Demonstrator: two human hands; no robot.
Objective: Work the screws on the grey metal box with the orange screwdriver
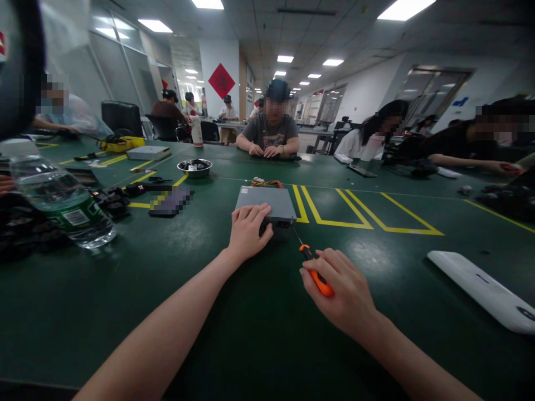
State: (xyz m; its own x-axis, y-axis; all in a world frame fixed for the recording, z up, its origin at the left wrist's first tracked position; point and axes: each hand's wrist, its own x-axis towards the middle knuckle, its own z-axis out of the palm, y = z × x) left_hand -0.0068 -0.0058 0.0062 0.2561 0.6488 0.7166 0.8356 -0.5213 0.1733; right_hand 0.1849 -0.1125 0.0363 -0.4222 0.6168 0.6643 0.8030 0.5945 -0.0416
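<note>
The near screwdriver point(306, 252) is orange and black, the box point(270, 199) grey; yellow lines point(345, 225) stripe the dark green table point(259, 334); the far wall hanging point(221, 81) is red.

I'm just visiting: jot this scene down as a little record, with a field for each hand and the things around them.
Left hand: resting on the near edge of a grey metal box; left hand, grey metal box
Right hand: holding an orange-and-black screwdriver
Screwdriver tip: by the box's near right corner; contact unclear
Box's far side: coloured wires
Left side: water bottle; metal bowl, farther back
Right side: long white object
Surface: green table, yellow tape
Opposite: seated person
</note>
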